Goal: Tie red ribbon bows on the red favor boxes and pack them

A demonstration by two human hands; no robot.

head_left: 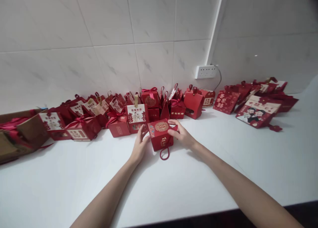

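A red gift box [162, 143] with a gold round emblem on its top rests on the white table, its cord loop [164, 154] hanging out at the front. My right hand [183, 136] grips the box's right side, thumb over the top edge and fingers behind. Against the left side, my left hand [140, 144] has its fingers curled at the far left corner, partly hidden by the box. Just behind stands a red box with a white printed front panel [136, 113], close to my left fingertips.
A row of red gift boxes [119, 127] lines the tiled wall, with more red boxes [258, 112] at the right. A brown cardboard box [32, 130] holding red ribbon is at the far left. A power socket [205, 72] is on the wall. The white table [188, 188] extends toward me.
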